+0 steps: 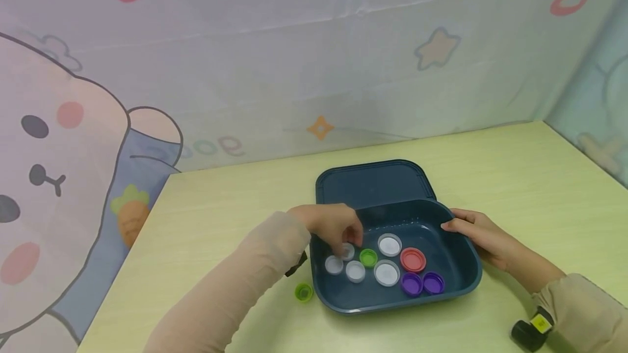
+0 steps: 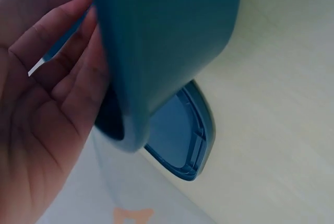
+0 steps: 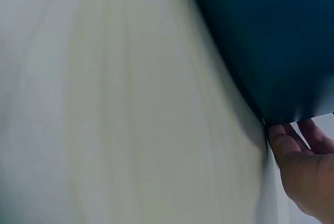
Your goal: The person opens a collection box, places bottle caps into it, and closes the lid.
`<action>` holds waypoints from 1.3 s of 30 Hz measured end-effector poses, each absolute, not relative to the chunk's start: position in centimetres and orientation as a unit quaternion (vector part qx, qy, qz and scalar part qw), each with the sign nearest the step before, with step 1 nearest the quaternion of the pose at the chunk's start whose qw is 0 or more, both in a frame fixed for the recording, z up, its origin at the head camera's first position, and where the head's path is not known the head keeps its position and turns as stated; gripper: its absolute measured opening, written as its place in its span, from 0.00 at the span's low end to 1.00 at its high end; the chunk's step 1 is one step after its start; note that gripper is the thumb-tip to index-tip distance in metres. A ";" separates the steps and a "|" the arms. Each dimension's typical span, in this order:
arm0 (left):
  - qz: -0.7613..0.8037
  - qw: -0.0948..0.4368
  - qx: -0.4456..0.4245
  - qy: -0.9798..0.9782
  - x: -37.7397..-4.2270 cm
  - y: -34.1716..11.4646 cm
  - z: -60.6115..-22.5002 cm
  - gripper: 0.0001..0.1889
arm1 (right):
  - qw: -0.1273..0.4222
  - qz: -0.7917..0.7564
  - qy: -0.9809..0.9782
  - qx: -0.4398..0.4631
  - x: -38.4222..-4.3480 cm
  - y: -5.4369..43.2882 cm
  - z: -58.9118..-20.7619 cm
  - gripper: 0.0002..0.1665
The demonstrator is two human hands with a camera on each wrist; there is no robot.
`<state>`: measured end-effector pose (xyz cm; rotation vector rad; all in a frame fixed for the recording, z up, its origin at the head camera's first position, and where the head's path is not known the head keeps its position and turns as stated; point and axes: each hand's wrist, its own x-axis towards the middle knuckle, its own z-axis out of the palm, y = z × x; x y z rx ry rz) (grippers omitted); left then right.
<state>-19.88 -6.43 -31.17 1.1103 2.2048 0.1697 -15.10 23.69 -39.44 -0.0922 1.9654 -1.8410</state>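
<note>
A dark blue plastic box (image 1: 458, 271) stands on the table with several round caps inside. My left hand (image 1: 336, 225) reaches over its left wall, fingers bent down around a clear cap (image 1: 348, 253) that it appears to pinch. In the left wrist view the box wall hides the fingertips of the left hand (image 2: 52, 98). Close by are a green cap (image 1: 368, 258) and other pale caps. A red cap (image 1: 413, 260) and two purple caps (image 1: 411, 284) lie farther right. My right hand (image 1: 483, 238) grips the box's right rim, thumb on top and fingers outside.
The matching dark blue lid (image 1: 375, 181) lies behind the box. Outside its left front corner, a small green cap (image 1: 303, 292) sits on the pale yellow table (image 1: 221, 206). A printed cloth (image 1: 275, 80) hangs behind the table.
</note>
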 end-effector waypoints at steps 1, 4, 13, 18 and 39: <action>0.066 0.329 0.425 0.841 -19.9 -6.5 -31.1 0.17 | 0.222 -0.666 0.711 -0.033 -15.1 23.7 -39.5 0.39; 0.078 0.326 0.426 0.840 -20.0 -7.0 -30.7 0.17 | 0.222 -0.665 0.712 -0.032 -15.1 23.6 -39.5 0.39; 0.179 0.330 0.419 0.827 -20.1 -9.5 -29.7 0.20 | 0.222 -0.669 0.708 -0.035 -15.1 23.5 -39.5 0.39; 0.238 0.322 0.399 0.825 -19.6 -11.5 -29.1 0.20 | 0.223 -0.668 0.709 -0.032 -15.0 23.4 -39.5 0.40; 0.333 0.307 0.312 0.835 -16.9 -19.5 -29.8 0.18 | 0.223 -0.665 0.712 -0.028 -15.2 23.4 -39.8 0.39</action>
